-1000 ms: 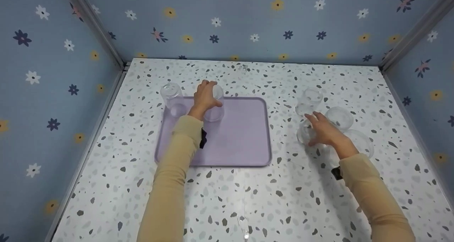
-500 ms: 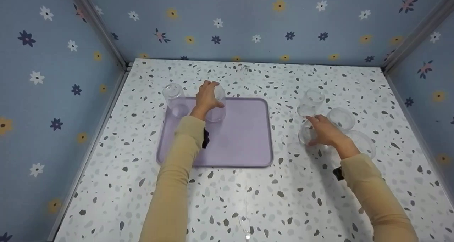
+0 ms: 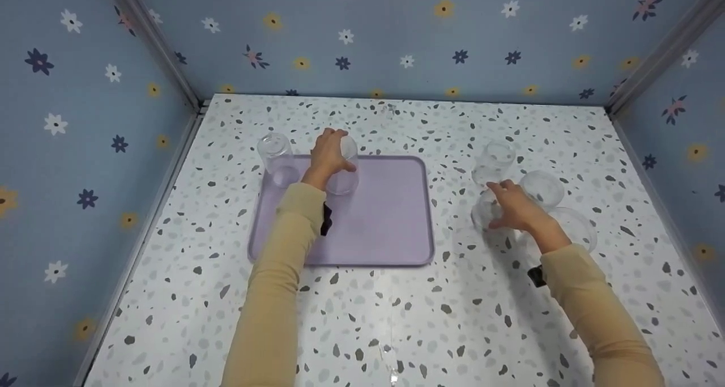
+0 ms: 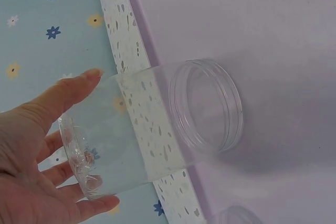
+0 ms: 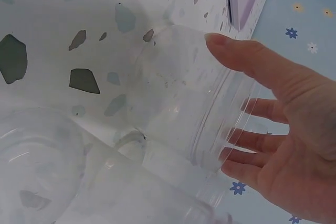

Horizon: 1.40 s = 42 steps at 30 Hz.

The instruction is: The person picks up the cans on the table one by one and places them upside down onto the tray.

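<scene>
On tray point(image 3: 391, 222), two containers point(image 3: 274, 147); rightward, four others point(image 3: 542, 189); each grip point(image 3: 327, 152) point(image 3: 514, 206) holds one.

From my end, the left hand point(image 3: 327, 154) covers one side of the cup point(image 3: 342, 182) it grips, and the left sleeve point(image 3: 277, 262) hides part of the near edge of the tray point(image 3: 391, 222). The right hand point(image 3: 516, 208) blocks my view of much of the jar point(image 3: 485, 212) it holds. Both sleeves run off the bottom. My left wrist view crops a second cup point(image 4: 239, 216); my right wrist view cuts off a container point(image 5: 39, 166) at the lower left. A faint speck point(image 3: 388, 110) is too small to identify.
</scene>
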{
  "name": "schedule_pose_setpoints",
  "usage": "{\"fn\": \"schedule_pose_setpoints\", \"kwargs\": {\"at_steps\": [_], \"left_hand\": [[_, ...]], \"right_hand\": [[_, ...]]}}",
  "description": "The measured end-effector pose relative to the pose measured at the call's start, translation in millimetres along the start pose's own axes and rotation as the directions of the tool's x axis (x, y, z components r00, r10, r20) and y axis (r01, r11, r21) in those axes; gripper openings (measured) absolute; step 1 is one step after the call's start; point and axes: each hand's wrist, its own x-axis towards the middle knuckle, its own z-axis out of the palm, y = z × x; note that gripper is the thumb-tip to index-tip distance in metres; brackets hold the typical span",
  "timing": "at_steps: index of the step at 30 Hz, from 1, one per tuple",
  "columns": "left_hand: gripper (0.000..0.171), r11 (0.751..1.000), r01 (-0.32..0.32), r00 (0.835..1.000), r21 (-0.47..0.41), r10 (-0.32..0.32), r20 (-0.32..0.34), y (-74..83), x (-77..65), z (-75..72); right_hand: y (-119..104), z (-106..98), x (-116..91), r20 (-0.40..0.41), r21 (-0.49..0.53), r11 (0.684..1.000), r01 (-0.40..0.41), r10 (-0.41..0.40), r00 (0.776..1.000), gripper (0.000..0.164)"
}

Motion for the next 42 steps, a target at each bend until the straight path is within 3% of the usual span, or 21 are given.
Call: {"fn": "schedule_pose_setpoints", "kwargs": {"at_steps": [13, 19, 25, 36, 42], "left_hand": [[0.091, 0.997, -0.028, 0.999, 0.070, 0.027, 0.021, 0.3, -1.9, -5.2], [0.093, 0.999, -0.020, 1.000, 0.046, 0.019, 0.014, 2.9, -6.8, -10.3], [0.079, 0.998, -0.067, 0.996, 0.018, 0.068, -0.065, 6.2, -11.7, -10.3], [0.062, 0.986, -0.153, 0.968, -0.065, 0.136, -0.213, 12.0, -20.4, -6.4], [0.054, 0.936, -0.284, 0.924, -0.208, 0.210, -0.319, 16.7, -30.6, -5.3]], "right_hand": [[-13, -7, -1, -0.033, -0.031, 0.999, -0.026, 0.025, 0.999, 0.087], [-20, -8, 2, -0.072, -0.021, 0.999, -0.033, 0.032, 0.997, 0.087], [-25, -5, 5, -0.156, 0.024, 0.999, 0.030, -0.026, 0.987, 0.086], [-35, -1, 5, -0.305, 0.150, 0.985, 0.087, -0.037, 0.952, 0.084], [-40, 1, 3, -0.425, 0.183, 0.972, 0.147, -0.057, 0.903, 0.083]]}}
